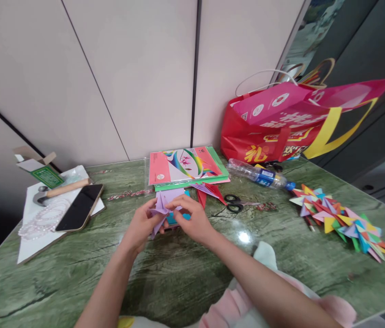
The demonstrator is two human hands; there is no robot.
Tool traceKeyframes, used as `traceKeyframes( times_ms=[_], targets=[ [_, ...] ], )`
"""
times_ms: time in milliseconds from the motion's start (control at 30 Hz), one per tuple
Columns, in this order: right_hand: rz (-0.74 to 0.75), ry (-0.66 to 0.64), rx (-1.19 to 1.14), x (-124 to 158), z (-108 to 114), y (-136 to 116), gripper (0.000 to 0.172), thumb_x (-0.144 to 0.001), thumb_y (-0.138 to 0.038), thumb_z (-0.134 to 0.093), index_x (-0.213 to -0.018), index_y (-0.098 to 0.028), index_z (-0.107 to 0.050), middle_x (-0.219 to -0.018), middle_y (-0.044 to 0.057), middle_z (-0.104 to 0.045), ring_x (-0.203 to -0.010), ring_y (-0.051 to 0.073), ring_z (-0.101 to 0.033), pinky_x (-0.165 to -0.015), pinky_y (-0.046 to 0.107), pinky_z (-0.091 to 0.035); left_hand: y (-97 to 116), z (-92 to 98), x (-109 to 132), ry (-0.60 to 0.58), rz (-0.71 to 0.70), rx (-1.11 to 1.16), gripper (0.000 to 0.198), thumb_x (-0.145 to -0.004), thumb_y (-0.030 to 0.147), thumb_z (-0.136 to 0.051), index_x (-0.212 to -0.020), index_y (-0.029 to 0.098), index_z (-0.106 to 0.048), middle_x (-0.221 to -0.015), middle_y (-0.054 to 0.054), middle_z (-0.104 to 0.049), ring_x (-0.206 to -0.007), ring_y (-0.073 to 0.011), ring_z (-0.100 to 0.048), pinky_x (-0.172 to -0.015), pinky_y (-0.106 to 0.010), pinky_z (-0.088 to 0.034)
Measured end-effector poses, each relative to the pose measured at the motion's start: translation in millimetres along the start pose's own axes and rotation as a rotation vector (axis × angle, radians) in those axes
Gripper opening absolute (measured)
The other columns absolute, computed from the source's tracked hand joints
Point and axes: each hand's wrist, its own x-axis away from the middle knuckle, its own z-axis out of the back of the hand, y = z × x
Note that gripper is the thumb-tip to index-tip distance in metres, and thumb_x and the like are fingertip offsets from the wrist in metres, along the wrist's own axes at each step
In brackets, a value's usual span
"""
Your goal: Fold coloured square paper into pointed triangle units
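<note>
Pink fabric (233, 305) lies at the near edge of the green table (76, 273), below 2 bare forearms. Left hand (141, 225) and right hand (194, 223) both pinch a folded lilac paper (161, 210), fingers closed on it, just in front of the paper pack (187, 166). Scissors (234, 203) lie near, to the right.

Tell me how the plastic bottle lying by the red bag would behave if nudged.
The bottle lies on its side on the glossy table, so it would probably roll. It looks clear and nearly empty, so likely light and easily dented.
</note>
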Motion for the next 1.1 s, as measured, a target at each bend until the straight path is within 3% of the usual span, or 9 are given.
traceKeyframes(
  times_ms=[100,200,400,533,667,833,933,1033,1100],
  targets=[
    [-0.138,-0.013,-0.161,-2,0,3,0.02,-0.077,-0.014,-0.05,-0.086,-0.02,-0.067,-0.085,0.004,-0.057,-0.076,0.012,-0.059,-0.062,0.024,-0.054,3,-0.2,0,0.021,0.025,0.03,0.05,-0.067,0.03,-0.069,-0.11,0.012,-0.051,-0.052,0.002,-0.058,-0.04,-0.0089,-0.048,-0.039,-0.018,-0.035],
    [-0.192,-0.042,-0.268,-3,0,5,0.019,-0.078,-0.016,-0.05,-0.085,-0.02,-0.067,-0.084,0.003,-0.054,-0.069,0.01,-0.059,-0.062,0.025,-0.055,9,-1.0,2,-0.061,0.048,0.159,0.037,-0.068,0.029,-0.069,-0.098,0.013,-0.055,-0.053,0.004,-0.055,-0.039,-0.006,-0.044,-0.037,-0.016,-0.031],
    [0.006,0.015,-0.066,-1,4,-2,0.019,-0.076,-0.018,-0.06,-0.091,-0.026,-0.067,-0.113,0.006,-0.05,-0.095,0.016,-0.055,-0.072,0.029,-0.053,15,3.7,5,-0.237,0.211,0.33,0.017,-0.073,0.026,-0.065,-0.069,0.012,-0.055,-0.058,0.002,-0.054,-0.032,0.0006,-0.034,-0.032,-0.013,-0.023],
    [0.194,0.095,0.155,-3,8,-8,0.012,-0.074,-0.019,-0.065,-0.083,-0.027,-0.068,-0.101,0.002,-0.064,-0.101,0.02,-0.053,-0.091,0.043,-0.042,15,6.1,7,-0.307,0.257,0.338,0.016,-0.075,0.027,-0.062,-0.072,0.013,-0.056,-0.062,0.0,-0.058,-0.029,0.0029,-0.031,-0.03,-0.011,-0.019],
    [0.282,0.024,0.158,-4,9,-6,0.01,-0.077,-0.02,-0.062,-0.086,-0.024,-0.065,-0.094,0.003,-0.068,-0.102,0.021,-0.056,-0.092,0.042,-0.042,18,5.9,9,-0.317,0.267,0.295,0.018,-0.073,0.029,-0.063,-0.078,0.013,-0.058,-0.071,-0.003,-0.062,-0.029,0.0039,-0.031,-0.029,-0.011,-0.016],
    [0.25,-0.033,0.135,-2,8,-1,0.013,-0.081,-0.023,-0.057,-0.092,-0.022,-0.063,-0.088,0.004,-0.067,-0.082,0.015,-0.062,-0.075,0.03,-0.05,15,3.1,8,-0.192,0.262,0.149,0.029,-0.074,0.037,-0.062,-0.091,0.014,-0.057,-0.048,0.003,-0.054,-0.029,-0.0017,-0.035,-0.028,-0.011,-0.014],
    [0.231,0.024,0.141,-2,8,2,0.01,-0.08,-0.023,-0.058,-0.088,-0.021,-0.065,-0.085,0.004,-0.067,-0.08,0.016,-0.062,-0.072,0.028,-0.051,9,-0.2,4,-0.015,0.154,0.02,0.05,-0.072,0.044,-0.062,-0.11,0.014,-0.05,-0.052,0.001,-0.058,-0.041,-0.0103,-0.051,-0.034,-0.015,-0.032],
    [0.204,0.09,0.156,-4,8,2,0.009,-0.08,-0.022,-0.058,-0.084,-0.02,-0.066,-0.084,0.006,-0.068,-0.082,0.017,-0.062,-0.073,0.029,-0.05,3,-2.0,-2,0.233,-0.052,-0.072,0.045,-0.068,0.043,-0.066,-0.1,0.014,-0.057,-0.074,-0.004,-0.065,-0.065,-0.0151,-0.06,-0.055,-0.023,-0.048],
    [0.17,0.148,0.158,-4,8,2,0.008,-0.079,-0.021,-0.059,-0.081,-0.019,-0.067,-0.087,0.007,-0.068,-0.084,0.018,-0.062,-0.074,0.03,-0.05,0,-1.6,-4,0.343,-0.207,-0.175,0.032,-0.066,0.039,-0.067,-0.086,0.014,-0.062,-0.081,-0.005,-0.065,-0.076,-0.0169,-0.06,-0.071,-0.027,-0.048]
  ],
)
